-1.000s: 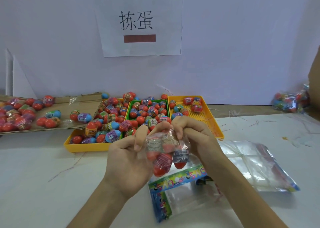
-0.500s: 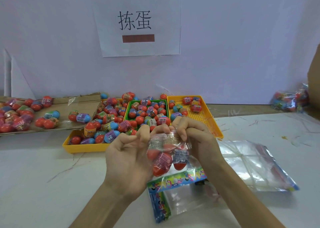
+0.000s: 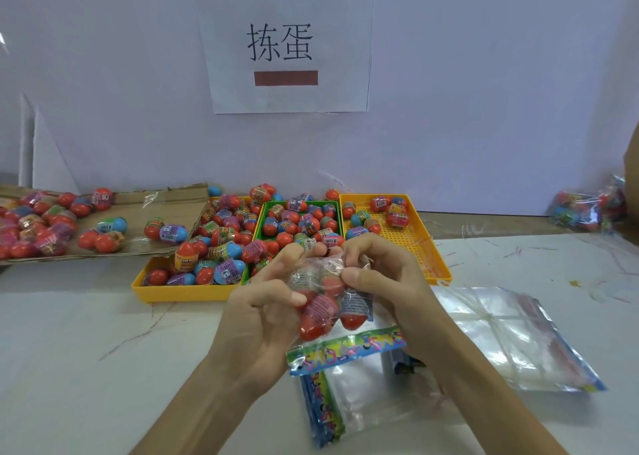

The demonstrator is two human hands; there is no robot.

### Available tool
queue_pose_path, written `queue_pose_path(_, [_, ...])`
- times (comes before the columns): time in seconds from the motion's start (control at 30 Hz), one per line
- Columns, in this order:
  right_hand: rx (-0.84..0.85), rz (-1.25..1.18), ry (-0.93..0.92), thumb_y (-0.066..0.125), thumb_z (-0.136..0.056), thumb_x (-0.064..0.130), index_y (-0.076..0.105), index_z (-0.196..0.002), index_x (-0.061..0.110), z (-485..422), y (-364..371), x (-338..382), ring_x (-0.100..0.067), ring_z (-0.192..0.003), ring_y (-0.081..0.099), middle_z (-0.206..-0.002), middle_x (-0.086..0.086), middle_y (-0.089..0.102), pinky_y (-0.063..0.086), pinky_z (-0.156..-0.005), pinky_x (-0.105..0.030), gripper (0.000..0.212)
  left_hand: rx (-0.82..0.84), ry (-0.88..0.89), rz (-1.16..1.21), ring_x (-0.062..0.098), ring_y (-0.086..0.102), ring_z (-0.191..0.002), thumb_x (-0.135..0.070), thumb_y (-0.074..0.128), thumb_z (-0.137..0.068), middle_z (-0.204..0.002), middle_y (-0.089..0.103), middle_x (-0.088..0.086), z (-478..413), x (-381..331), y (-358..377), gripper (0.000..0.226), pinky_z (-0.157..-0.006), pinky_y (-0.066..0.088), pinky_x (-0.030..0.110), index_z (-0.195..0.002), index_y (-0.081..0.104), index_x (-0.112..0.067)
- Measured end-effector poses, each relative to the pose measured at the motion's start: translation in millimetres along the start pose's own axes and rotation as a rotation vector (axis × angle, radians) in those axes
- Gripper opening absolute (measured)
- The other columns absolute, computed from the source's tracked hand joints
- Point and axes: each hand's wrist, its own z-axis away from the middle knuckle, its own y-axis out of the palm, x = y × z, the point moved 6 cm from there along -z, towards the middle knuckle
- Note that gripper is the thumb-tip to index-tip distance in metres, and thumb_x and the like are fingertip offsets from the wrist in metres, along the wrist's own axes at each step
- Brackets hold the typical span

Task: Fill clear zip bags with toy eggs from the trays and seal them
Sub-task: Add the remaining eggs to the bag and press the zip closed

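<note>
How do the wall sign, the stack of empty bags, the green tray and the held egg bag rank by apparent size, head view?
1. wall sign
2. stack of empty bags
3. held egg bag and green tray: alike; the bag is nearer the camera and the tray is partly hidden, so unranked.

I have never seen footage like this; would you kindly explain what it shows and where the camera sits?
There is no machine here. A person wears a wide-angle camera on the head, so the single view looks down at their own bare hands. The left hand and right hand both pinch a clear zip bag with toy eggs inside, held above a white table. Behind it stand a left yellow tray, a green tray and a right yellow tray, all holding eggs. More eggs lie on cardboard at the left, and empty bags lie beneath and beside the hands.
</note>
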Motion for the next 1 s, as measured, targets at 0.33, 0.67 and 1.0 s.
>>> queue_pose_path(0.33, [0.021,-0.061,0.044,0.059,-0.060,0.004,0.064,-0.078,0.011,-2,0,-3,-0.014,-0.081,0.060,-0.086,-0.002,0.061,0.053,-0.063,-0.027,0.020,-0.010,-0.001,-0.021,0.025,0.076,-0.092,-0.003,0.064,-0.053,-0.099,0.076,0.006,-1,3,-3,0.034,-0.076,0.063,0.040,-0.077,0.081,-0.019])
queue_pose_path(0.67, [-0.004,-0.046,0.011,0.057,-0.066,0.005,0.066,-0.095,0.005,-1,-5,-5,-0.023,-0.112,0.060,-0.106,-0.004,0.069,0.055,-0.076,-0.031,0.031,-0.018,-0.006,0.047,0.034,0.074,-0.100,0.007,0.053,-0.042,-0.123,0.073,0.010,-4,-5,-10,0.091,-0.068,0.062,0.045,-0.129,0.060,-0.019])
queue_pose_path(1.0, [-0.209,0.111,-0.143,0.068,-0.072,0.017,0.077,-0.087,0.020,-1,-27,3,-0.021,-0.093,0.061,-0.093,-0.004,0.067,0.052,-0.081,-0.038,0.018,-0.171,-0.043,-0.312,0.022,0.064,-0.101,-0.009,0.062,-0.072,-0.117,0.070,0.012,-11,6,-23,0.053,-0.078,0.053,0.041,-0.124,0.064,-0.014])
